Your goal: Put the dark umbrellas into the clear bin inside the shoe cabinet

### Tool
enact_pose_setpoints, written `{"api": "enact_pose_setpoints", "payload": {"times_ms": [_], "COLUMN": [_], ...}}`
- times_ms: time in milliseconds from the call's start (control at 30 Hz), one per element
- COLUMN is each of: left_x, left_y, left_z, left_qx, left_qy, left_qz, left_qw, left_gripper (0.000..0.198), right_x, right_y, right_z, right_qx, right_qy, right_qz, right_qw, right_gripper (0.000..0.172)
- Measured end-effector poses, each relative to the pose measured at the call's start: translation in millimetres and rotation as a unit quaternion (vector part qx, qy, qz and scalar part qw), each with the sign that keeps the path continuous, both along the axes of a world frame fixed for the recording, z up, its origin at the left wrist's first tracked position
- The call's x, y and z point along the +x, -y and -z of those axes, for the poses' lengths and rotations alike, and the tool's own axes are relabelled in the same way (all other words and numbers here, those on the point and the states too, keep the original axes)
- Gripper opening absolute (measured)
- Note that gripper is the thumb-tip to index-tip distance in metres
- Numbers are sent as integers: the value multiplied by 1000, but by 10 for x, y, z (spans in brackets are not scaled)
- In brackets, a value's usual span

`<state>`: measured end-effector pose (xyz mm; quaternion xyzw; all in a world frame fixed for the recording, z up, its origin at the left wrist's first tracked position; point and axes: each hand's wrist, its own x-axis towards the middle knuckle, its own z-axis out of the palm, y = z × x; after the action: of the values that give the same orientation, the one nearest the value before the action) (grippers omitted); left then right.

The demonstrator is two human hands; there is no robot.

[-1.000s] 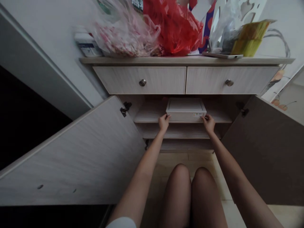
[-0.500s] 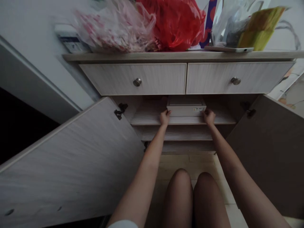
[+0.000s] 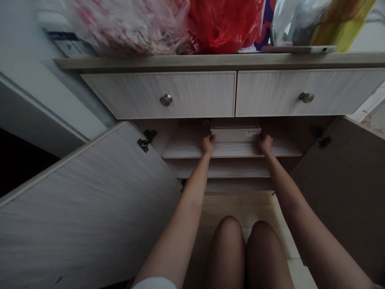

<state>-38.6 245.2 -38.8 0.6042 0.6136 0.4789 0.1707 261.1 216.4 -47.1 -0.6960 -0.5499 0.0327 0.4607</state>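
Observation:
A pale shoebox-like box with a small label on its front sits on the upper shelf inside the open cabinet. At its left front corner, my left hand is closed, thumb and fingers gripping the edge. My right hand is closed at the box's right front corner, its fingertips partly hidden in shadow. The rear of the box disappears under the drawers into the dark interior.
Open cabinet doors stand at left and right. Two closed drawers with round knobs are above. On the top lie a pinkish plastic bag, a red bag and a white bottle. My knees are below.
The box has slid a little deeper into the shelf, with both hands still at its front corners. The camera view has come closer to the cabinet.

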Motion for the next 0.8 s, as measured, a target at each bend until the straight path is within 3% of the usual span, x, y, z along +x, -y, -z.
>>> {"api": "enact_pose_setpoints", "payload": {"times_ms": [267, 800], "left_x": [-13, -9], "left_y": [-96, -204], "left_z": [-12, -41], "left_qx": [-8, -37], "left_qy": [-56, -87], "left_qz": [8, 5], "left_qw": [998, 996], "left_gripper": [23, 23], "right_x": [-10, 29], "right_y": [-81, -235], "right_z": [-70, -27], "right_qx": [-44, -36], "right_qy": [25, 40], "right_qz": [23, 16], "right_qw": [998, 998], "right_gripper": [26, 27]}}
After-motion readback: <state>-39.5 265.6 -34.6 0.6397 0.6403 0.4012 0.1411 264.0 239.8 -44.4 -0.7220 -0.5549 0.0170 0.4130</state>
